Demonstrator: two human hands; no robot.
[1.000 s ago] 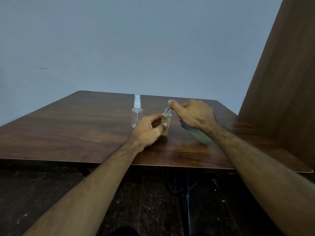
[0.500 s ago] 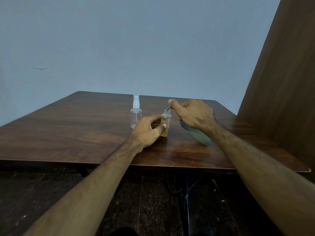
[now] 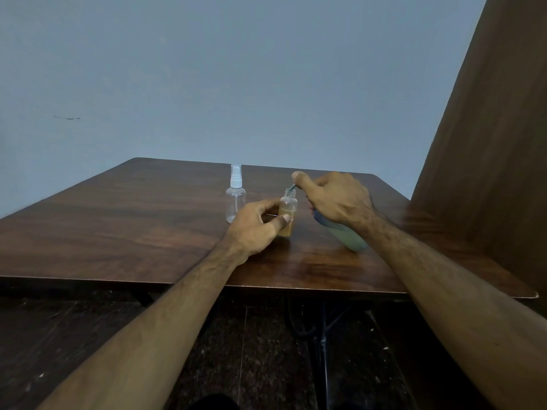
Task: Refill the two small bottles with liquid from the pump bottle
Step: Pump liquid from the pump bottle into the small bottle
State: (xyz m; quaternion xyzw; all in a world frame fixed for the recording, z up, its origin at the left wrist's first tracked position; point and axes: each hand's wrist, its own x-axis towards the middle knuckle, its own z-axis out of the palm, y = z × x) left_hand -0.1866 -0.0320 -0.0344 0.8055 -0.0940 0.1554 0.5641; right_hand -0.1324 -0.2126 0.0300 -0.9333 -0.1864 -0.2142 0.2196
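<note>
You are working in dim, even light with a cool cast on the wall. The dark wooden table gives back a soft sheen near its front edge, but no hard glare. Shadows are faint and diffuse; under the table the floor sinks almost to black. The wide lens bends straight lines near the borders, and your forearms look stretched at the bottom corners. Fine detail is soft, and the whole frame looks slightly grainy
</note>
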